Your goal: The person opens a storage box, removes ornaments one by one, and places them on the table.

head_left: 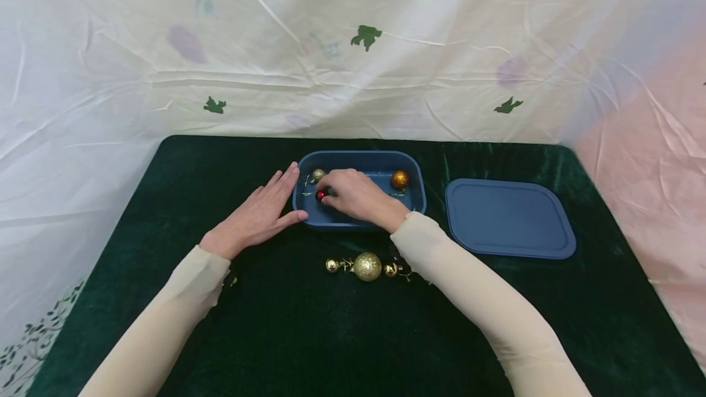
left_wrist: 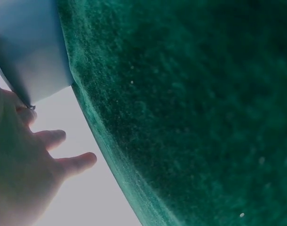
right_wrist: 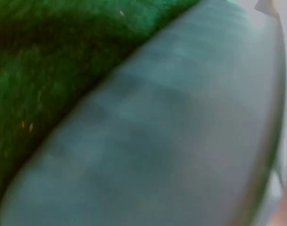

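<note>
A blue rectangular box (head_left: 361, 224) stands on the dark green cloth, its top uncovered. My right hand (head_left: 361, 196) reaches over its near rim and pinches a small red bauble (head_left: 321, 195) inside, towards the left end. Beyond the fingertips lies a pale gold bauble (head_left: 318, 176), and an orange bauble (head_left: 399, 180) rests at the box's right end. Against the left rim my left hand (head_left: 256, 213) lies with straight, spread fingers. The left wrist view shows those fingers (left_wrist: 51, 139) beside the box wall (left_wrist: 33, 42). The outer box wall (right_wrist: 148, 132) fills much of the right wrist view, blurred.
To the right of the box lies its flat blue lid (head_left: 510, 218). Several gold baubles, among them a large glittery one (head_left: 367, 267), sit in a row in front of the box, partly hidden by the right sleeve (head_left: 474, 293). A pale printed curtain (head_left: 364, 90) hangs behind the table.
</note>
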Demonstrator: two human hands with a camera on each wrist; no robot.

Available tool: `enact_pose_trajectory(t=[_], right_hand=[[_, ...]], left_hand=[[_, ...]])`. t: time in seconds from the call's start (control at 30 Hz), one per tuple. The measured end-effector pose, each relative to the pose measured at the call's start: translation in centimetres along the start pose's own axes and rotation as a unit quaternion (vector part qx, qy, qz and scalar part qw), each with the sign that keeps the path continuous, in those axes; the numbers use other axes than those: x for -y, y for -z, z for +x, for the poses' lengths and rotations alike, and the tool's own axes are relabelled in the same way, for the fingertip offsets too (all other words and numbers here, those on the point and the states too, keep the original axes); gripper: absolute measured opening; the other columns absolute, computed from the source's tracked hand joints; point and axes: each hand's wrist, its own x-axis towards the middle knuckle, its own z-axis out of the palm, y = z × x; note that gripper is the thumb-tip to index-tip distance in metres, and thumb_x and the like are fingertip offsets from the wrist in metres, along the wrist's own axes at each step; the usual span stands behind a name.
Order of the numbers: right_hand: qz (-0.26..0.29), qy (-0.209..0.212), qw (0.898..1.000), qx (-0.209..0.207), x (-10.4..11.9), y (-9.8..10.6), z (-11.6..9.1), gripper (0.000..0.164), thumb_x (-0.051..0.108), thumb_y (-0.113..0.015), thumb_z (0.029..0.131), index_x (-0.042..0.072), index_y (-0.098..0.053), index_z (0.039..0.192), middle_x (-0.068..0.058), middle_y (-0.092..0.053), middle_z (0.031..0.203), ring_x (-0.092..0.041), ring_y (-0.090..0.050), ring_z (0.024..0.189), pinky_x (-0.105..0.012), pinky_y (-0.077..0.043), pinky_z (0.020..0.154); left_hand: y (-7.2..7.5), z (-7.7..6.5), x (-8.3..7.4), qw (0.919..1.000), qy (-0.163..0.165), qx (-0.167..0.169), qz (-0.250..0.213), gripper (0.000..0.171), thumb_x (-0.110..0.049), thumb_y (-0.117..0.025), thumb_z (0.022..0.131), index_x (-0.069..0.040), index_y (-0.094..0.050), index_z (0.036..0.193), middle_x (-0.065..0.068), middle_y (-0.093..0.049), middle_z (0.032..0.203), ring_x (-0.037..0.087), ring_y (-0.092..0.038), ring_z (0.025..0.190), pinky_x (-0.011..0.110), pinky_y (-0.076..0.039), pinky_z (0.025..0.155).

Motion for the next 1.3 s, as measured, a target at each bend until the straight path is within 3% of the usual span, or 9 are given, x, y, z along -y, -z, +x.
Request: enact_pose_trajectory(t=[0.37, 0.67, 0.87, 1.07, 1.3], right_hand=[[0.018, 0.004, 0.998, -0.055, 0.0, 2.8, -2.8, 0.030, 0.020, -0.071, 0.101, 0.007, -0.073, 0.128, -0.006, -0.073, 0.123, -0.024, -0.067, 0.117, -0.039, -0.053, 0.099], [0.030, 0.010, 0.993, -0.110, -0.5, 4.1, -6.0, 0.030, 0.022, -0.072, 0.100, 0.011, -0.074, 0.127, -0.002, -0.073, 0.122, -0.019, -0.066, 0.116, -0.041, -0.053, 0.098], [0.036, 0.029, 0.988, -0.144, -0.9, 4.4, -7.9, 0.031, 0.021, -0.074, 0.098, 0.012, -0.073, 0.127, -0.003, -0.072, 0.122, -0.016, -0.067, 0.106, -0.040, -0.055, 0.095], [0.038, 0.029, 0.985, -0.164, -1.3, 4.2, -9.8, 0.031, 0.020, -0.076, 0.097, 0.013, -0.073, 0.127, -0.003, -0.072, 0.125, -0.018, -0.066, 0.114, -0.041, -0.055, 0.096], [0.041, 0.026, 0.983, -0.178, -1.8, 3.7, -12.3, 0.032, 0.018, -0.075, 0.097, 0.013, -0.073, 0.128, -0.002, -0.072, 0.123, -0.018, -0.067, 0.109, -0.041, -0.057, 0.087]], left_hand=[[0.3, 0.0, -0.1, 0.9999, 0.009, 0.011, -0.003, 0.091, -0.058, -0.047, 0.105, -0.018, 0.007, 0.167, 0.002, 0.011, 0.173, 0.037, 0.000, 0.159, 0.066, -0.015, 0.122], [0.2, 0.0, 0.0, 0.9999, 0.010, 0.009, -0.001, 0.093, -0.066, -0.042, 0.103, -0.019, 0.006, 0.167, 0.000, 0.010, 0.174, 0.037, 0.000, 0.159, 0.065, -0.014, 0.122], [0.2, -0.1, 0.0, 1.0000, 0.004, -0.003, -0.001, 0.093, -0.068, -0.038, 0.103, -0.013, 0.000, 0.167, 0.004, 0.006, 0.174, 0.038, -0.002, 0.159, 0.062, -0.015, 0.123], [0.0, -0.1, 0.0, 0.9999, -0.009, -0.012, -0.001, 0.089, -0.062, -0.039, 0.106, -0.009, -0.001, 0.167, 0.007, 0.004, 0.174, 0.038, -0.003, 0.159, 0.059, -0.014, 0.124], [-0.1, -0.1, -0.2, 0.9998, -0.011, -0.017, 0.003, 0.089, -0.063, -0.038, 0.106, -0.008, -0.003, 0.167, 0.009, 0.004, 0.174, 0.038, -0.003, 0.159, 0.058, -0.014, 0.125]])
